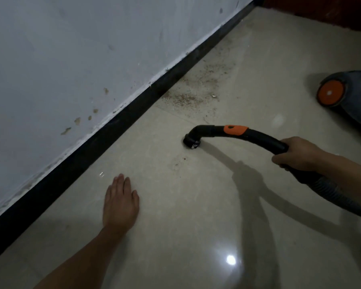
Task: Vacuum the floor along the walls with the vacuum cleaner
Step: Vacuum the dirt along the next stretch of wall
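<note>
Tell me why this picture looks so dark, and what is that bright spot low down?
Head view: the room is dim and the image slightly soft. The bright spot is a light's glare on the glossy floor. The vacuum tube and right hand throw a long shadow toward the camera.

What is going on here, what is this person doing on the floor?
A person is vacuuming beside a wall. The right hand grips the black curved vacuum tube with an orange collar, whose nozzle sits on the beige tiled floor. The left hand rests flat on it. A patch of reddish-brown dust lies ahead by the black baseboard, not yet reached. The grey vacuum body with an orange wheel stands nearby.
</note>
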The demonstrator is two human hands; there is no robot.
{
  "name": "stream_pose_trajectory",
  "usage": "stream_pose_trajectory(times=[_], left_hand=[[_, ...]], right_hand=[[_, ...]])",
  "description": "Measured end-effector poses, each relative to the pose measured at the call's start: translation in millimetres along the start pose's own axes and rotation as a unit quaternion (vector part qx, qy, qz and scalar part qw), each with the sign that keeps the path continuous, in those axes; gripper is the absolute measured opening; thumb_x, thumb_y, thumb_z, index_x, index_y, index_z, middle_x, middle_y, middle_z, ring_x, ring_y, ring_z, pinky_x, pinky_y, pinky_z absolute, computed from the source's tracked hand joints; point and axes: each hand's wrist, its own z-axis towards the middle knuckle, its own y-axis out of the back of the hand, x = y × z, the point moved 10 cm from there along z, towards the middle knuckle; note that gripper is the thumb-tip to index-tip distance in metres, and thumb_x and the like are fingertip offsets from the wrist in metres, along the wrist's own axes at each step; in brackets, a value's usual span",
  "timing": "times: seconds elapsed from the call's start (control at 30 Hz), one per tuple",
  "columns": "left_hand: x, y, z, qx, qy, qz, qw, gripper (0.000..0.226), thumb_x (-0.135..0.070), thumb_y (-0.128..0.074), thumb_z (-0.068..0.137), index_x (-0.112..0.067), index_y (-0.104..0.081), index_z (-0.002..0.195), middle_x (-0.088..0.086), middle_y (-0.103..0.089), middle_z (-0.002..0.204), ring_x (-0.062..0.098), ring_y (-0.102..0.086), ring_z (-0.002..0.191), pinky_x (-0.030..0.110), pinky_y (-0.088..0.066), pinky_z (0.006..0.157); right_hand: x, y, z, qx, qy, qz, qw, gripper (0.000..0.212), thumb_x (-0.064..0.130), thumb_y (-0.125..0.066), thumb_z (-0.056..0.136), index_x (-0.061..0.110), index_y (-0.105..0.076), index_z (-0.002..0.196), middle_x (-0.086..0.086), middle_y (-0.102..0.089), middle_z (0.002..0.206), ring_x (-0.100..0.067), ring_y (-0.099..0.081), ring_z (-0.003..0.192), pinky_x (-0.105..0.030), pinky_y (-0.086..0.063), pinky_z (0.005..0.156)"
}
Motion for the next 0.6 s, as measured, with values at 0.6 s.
stream_pose_trajectory(times=[0.6], left_hand=[[-8, -2, -1, 0.017, 0.001, 0.017, 1.0, 0.058, -0.022, -0.031, 0.089, 0.01, -0.046, 0.134, 0.03, -0.042, 0.141, 0.043, -0.041, 0.131, 0.053, -0.034, 0.106]], right_hand=[[6, -36, -47, -0.027, 0.024, -0.027, 0.999, 0.02, 0.036, -0.073, 0.078, 0.03, -0.058, 0.091, 0.005, -0.064, 0.072, -0.015, -0.061, 0.064, -0.027, -0.043, 0.056]])
